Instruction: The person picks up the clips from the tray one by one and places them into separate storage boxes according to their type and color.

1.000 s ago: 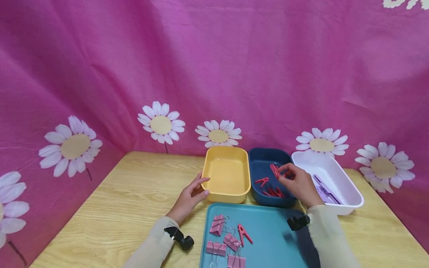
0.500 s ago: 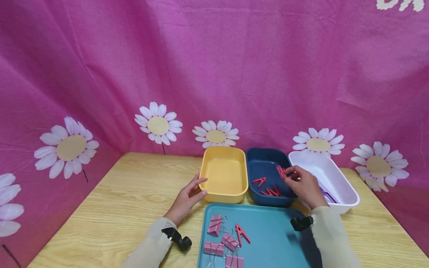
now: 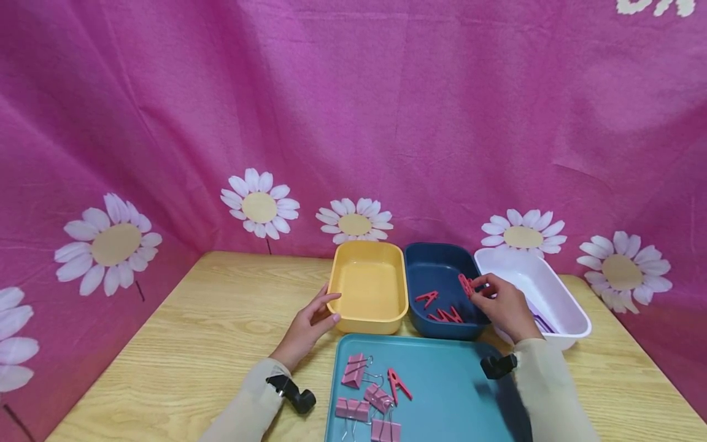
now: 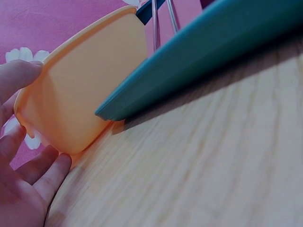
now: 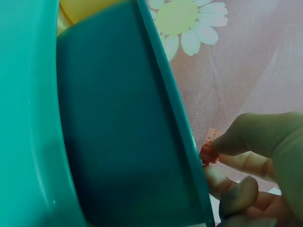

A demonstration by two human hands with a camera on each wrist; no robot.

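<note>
In the head view, my right hand [image 3: 501,306] pinches a red clothespin [image 3: 466,284] between thumb and fingers over the right side of the navy bin [image 3: 440,252]. The right wrist view shows this clothespin [image 5: 209,146] at the fingertips, just above the bin's rim. Several red clothespins [image 3: 446,315] lie inside the bin. My left hand [image 3: 305,328] rests at the left front corner of the yellow bin [image 3: 371,288], its fingers fairly straight against rim and wall. One more red clothespin [image 3: 399,385] lies on the teal tray [image 3: 442,380], beside several pink binder clips [image 3: 353,408].
A white bin [image 3: 552,294] stands right of the navy one, with purple items [image 3: 544,322] partly hidden by my right hand. All three bins sit side by side on a wooden table [image 3: 182,344], behind the tray. A pink flowered cloth [image 3: 353,123] hangs behind.
My right hand has shifted slightly right with the clothespin, still over the navy bin. The left hand stays at the yellow bin. The head view has turned a little.
</note>
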